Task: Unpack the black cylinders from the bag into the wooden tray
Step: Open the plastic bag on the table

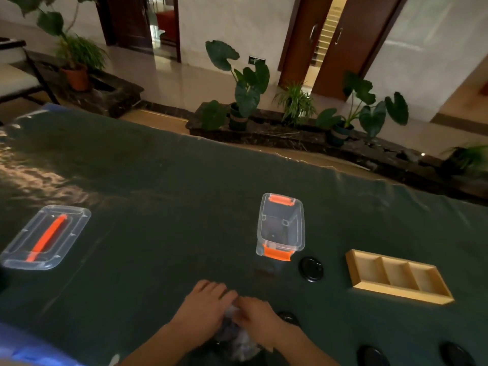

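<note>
- Both hands, left hand (203, 307) and right hand (254, 317), pinch the crinkly bag (237, 339) closed-fingered.
- Bag seems soft, slippery; cylinders (311, 269) look smooth, best gripped by their rims.

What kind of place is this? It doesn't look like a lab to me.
Probably a lobby or hall of a hotel or large house, not a lab: polished floor, potted plants along a stone border, dark wooden double doors opening onto stairs. The work table has a green cover.

Dark green cloth covers the worktop (158, 207). The wooden tray (396, 293) is pale yellow-tan, the discs (311, 269) glossy black, the clear box (281, 225) and lid (45, 237) orange-trimmed.
</note>
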